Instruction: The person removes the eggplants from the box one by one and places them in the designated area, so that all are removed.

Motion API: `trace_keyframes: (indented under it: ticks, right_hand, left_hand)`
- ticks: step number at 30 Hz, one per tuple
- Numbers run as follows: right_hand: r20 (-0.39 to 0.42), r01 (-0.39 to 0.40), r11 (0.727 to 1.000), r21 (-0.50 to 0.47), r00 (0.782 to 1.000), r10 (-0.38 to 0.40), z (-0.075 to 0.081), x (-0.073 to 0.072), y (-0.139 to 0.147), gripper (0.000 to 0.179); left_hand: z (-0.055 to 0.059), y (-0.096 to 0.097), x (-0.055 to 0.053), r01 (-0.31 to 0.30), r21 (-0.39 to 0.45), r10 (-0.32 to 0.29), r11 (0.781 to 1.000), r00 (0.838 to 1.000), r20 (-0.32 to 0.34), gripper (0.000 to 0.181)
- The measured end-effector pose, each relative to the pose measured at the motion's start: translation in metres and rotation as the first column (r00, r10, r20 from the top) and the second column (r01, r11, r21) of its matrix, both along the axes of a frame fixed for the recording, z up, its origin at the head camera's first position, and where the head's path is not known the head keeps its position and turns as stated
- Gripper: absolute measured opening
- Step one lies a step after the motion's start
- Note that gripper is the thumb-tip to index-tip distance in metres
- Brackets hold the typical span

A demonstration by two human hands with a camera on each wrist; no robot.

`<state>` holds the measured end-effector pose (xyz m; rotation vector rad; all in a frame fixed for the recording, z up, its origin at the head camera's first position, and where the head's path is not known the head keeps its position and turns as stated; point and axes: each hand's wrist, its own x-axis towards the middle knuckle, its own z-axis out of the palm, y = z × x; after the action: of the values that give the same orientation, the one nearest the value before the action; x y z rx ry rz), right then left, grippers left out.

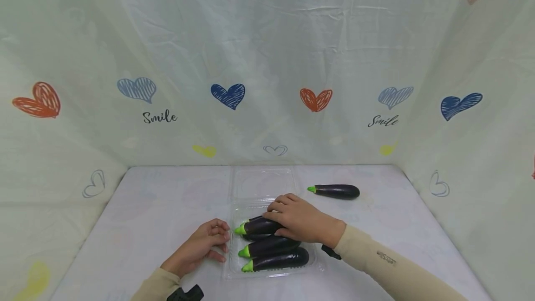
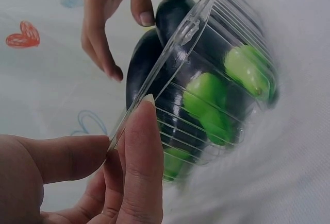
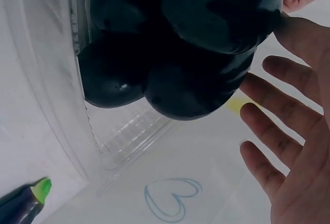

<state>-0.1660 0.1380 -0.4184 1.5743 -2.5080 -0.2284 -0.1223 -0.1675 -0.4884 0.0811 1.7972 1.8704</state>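
A clear plastic container [image 1: 231, 273] holds several dark purple eggplants with green stem ends. One eggplant [image 1: 257, 225] lies on top of others at the back; another eggplant [image 1: 284, 260] lies along the front. My left hand [image 1: 206, 244] is at the container's left side. In the left wrist view its thumb and fingers pinch the rim [image 2: 172, 49]. My right hand [image 1: 298, 217] reaches over the back eggplants from the right. Its fingers [image 3: 281, 103] are spread and nearly straight in the right wrist view, with the thumb at the upper eggplant [image 3: 227, 15].
The container's clear lid [image 1: 263, 185] lies folded back behind it. A single eggplant [image 1: 337, 192] rests on the white tabletop [image 1: 167, 199] at the back right. A curtain [image 1: 267, 50] printed with hearts stands behind and at both sides.
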Motion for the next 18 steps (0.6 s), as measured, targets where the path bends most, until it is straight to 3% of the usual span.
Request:
trace_keyframes:
  ticks: [18]
  right_hand:
    - [-0.104, -0.032, 0.999, -0.018, 0.994, 0.03, -0.012, -0.006, -0.004, 0.043]
  left_hand:
    - [-0.002, 0.001, -0.001, 0.004, 0.0, -0.004, 1.0, 1.0, 0.0, 0.025]
